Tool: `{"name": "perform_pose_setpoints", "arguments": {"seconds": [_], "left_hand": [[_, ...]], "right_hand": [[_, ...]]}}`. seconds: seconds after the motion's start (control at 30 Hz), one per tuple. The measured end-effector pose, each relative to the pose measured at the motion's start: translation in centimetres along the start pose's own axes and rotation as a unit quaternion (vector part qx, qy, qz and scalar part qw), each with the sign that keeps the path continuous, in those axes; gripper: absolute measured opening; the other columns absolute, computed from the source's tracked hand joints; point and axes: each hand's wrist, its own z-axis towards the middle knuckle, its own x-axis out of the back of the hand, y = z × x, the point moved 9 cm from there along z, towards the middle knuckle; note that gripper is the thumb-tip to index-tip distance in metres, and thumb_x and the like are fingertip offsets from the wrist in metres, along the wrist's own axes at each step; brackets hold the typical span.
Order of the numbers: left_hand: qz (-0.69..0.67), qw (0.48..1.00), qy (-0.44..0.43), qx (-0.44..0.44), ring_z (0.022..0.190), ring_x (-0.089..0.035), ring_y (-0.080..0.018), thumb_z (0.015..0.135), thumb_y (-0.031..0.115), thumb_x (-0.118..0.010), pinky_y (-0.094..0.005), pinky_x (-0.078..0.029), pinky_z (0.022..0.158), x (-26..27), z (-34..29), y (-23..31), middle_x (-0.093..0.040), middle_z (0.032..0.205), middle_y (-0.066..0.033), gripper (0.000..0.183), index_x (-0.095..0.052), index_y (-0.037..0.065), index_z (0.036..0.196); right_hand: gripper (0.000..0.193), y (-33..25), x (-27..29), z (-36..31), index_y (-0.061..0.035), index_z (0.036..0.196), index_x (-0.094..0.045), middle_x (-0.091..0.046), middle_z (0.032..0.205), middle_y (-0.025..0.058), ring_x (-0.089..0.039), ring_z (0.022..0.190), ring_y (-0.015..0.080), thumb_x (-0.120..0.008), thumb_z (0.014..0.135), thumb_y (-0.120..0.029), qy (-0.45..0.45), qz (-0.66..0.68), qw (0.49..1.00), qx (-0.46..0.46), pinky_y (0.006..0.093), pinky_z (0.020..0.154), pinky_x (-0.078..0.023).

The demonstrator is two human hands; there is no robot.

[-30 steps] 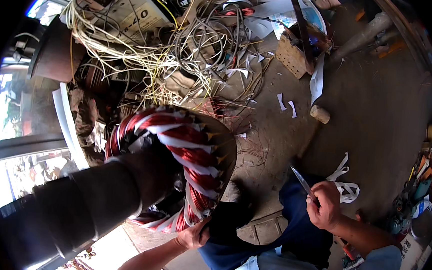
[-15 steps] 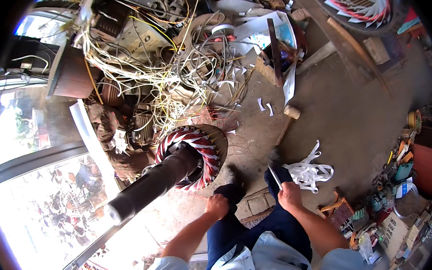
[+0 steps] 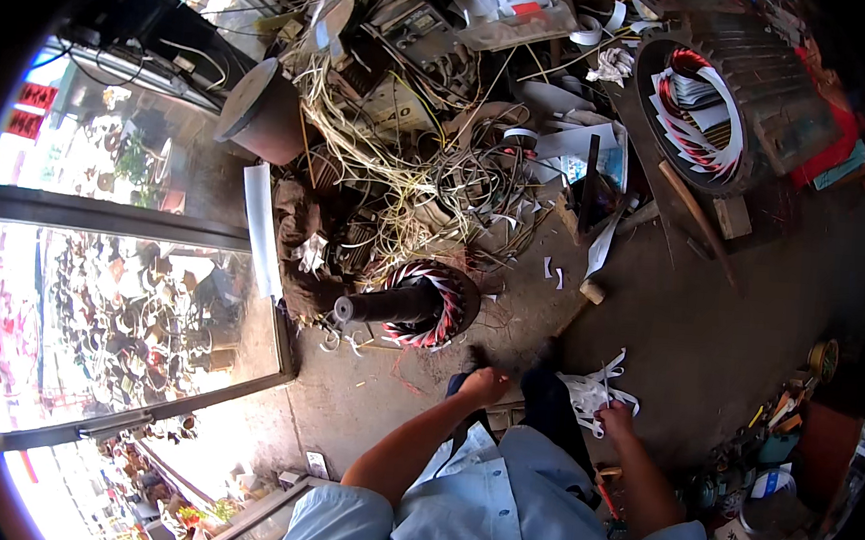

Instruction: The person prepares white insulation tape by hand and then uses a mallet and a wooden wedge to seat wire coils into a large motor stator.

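My left hand (image 3: pixel 486 386) is closed in a fist over my left knee; what it holds, if anything, is hidden. In my right hand (image 3: pixel 615 417), closed, a slim silvery tool (image 3: pixel 606 385) points away from me; its exact kind does not show. Just beyond that hand a loose heap of white tape strips (image 3: pixel 582 392) lies on the floor beside my right leg. Ahead and to the left stands a motor stator (image 3: pixel 468 298) with red and white wrapped windings. A thick dark cylinder (image 3: pixel 390 304) rises from its middle, tilted left.
A mallet (image 3: pixel 592 291) with a pale head lies ahead. Tangled wires (image 3: pixel 428 184) heap up beyond the stator. A larger wound stator (image 3: pixel 699 113) stands far right, a wooden bar (image 3: pixel 699 220) beside it. Tools and boxes crowd the right; a glass door (image 3: pixel 118 318) lines the left.
My view has shifted, with more of the far room and the left showing. My right hand, tool in it, has moved off my right knee to the right, by the white strips. My left fist stays at the knee.
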Motion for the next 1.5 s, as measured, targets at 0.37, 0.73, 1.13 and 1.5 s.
{"name": "perform_pose_setpoints", "arguments": {"seconds": [0.37,0.73,1.13,1.5], "left_hand": [[0.04,0.995,-0.024,0.086,0.106,-0.066,-0.0387,0.091,0.034,-0.051,-0.0484,-0.052,0.091,3.2,-1.3,-5.7,-0.069,0.11,-0.0202,0.034,-0.067,0.012,0.113],[0.15,0.977,-0.12,-0.088,0.107,-0.066,-0.0359,0.088,0.034,-0.057,-0.0442,-0.053,0.091,2.1,5.5,-2.0,-0.069,0.112,-0.0203,0.039,-0.067,0.007,0.115],[0.259,0.94,-0.157,-0.16,0.098,-0.067,-0.0379,0.086,0.022,-0.055,-0.045,-0.053,0.086,0.1,13.1,6.7,-0.071,0.099,-0.0193,0.027,-0.074,0.008,0.1],[0.211,0.971,-0.103,-0.044,0.092,-0.068,-0.0394,0.081,0.018,-0.067,-0.0476,-0.054,0.078,-5.0,31.3,9.6,-0.07,0.091,-0.0222,0.027,-0.068,0.004,0.104]], "right_hand": [[0.016,1.8,7.2,-12.4,-0.005,0.092,-0.06,-0.062,0.079,0.007,-0.055,0.064,0.0144,-0.058,0.091,-0.021,-0.001,0.033,0.999,-0.037,0.0298,0.056,-0.043],[0.014,8.2,5.3,-22.5,-0.004,0.082,-0.055,-0.057,0.07,0.0078,-0.056,0.059,0.0125,-0.052,0.094,-0.011,0.159,0.188,0.961,-0.127,0.0245,0.047,-0.04],[0.01,21.5,1.9,-22.4,-0.0034,0.085,-0.059,-0.06,0.07,0.0074,-0.057,0.056,0.0162,-0.052,0.092,-0.005,0.137,0.509,0.848,-0.046,0.0303,0.044,-0.042],[0.014,21.3,24.2,-5.7,-0.0054,0.075,-0.054,-0.046,0.059,0.0067,-0.051,0.054,0.018,-0.049,0.087,-0.002,0.114,0.406,0.906,-0.018,0.0329,0.038,-0.034]]}}
